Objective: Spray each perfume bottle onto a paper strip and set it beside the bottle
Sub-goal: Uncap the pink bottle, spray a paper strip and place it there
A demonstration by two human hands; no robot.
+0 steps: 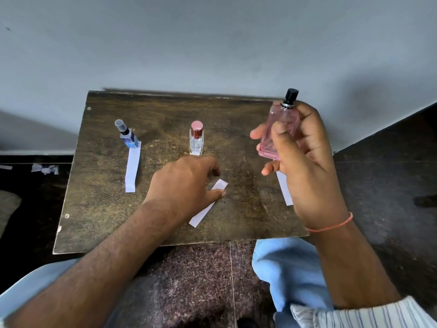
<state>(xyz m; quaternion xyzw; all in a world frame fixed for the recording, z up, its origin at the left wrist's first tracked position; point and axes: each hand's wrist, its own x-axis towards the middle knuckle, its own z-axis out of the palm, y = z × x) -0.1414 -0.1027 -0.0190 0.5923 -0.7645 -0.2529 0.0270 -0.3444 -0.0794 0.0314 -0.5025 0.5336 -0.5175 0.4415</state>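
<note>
My right hand [305, 157] holds a pink glass perfume bottle [281, 129] with a black spray top, lifted above the right side of the small wooden table [99, 190]. A white paper strip [283, 188] lies partly hidden under that hand. My left hand [186, 183] rests on the table's middle, its thumb pressing on a slanted white paper strip [208, 204]. Behind it stands a clear bottle with a rose-coloured cap [196, 138]. At the left stands a blue bottle with a clear cap [127, 136], and a white strip [132, 169] lies right in front of it.
The table stands against a grey wall [212, 43]. Torn bits of paper [45, 169] lie on the dark floor at the left. My knees in light blue trousers [288, 271] are below the table's near edge.
</note>
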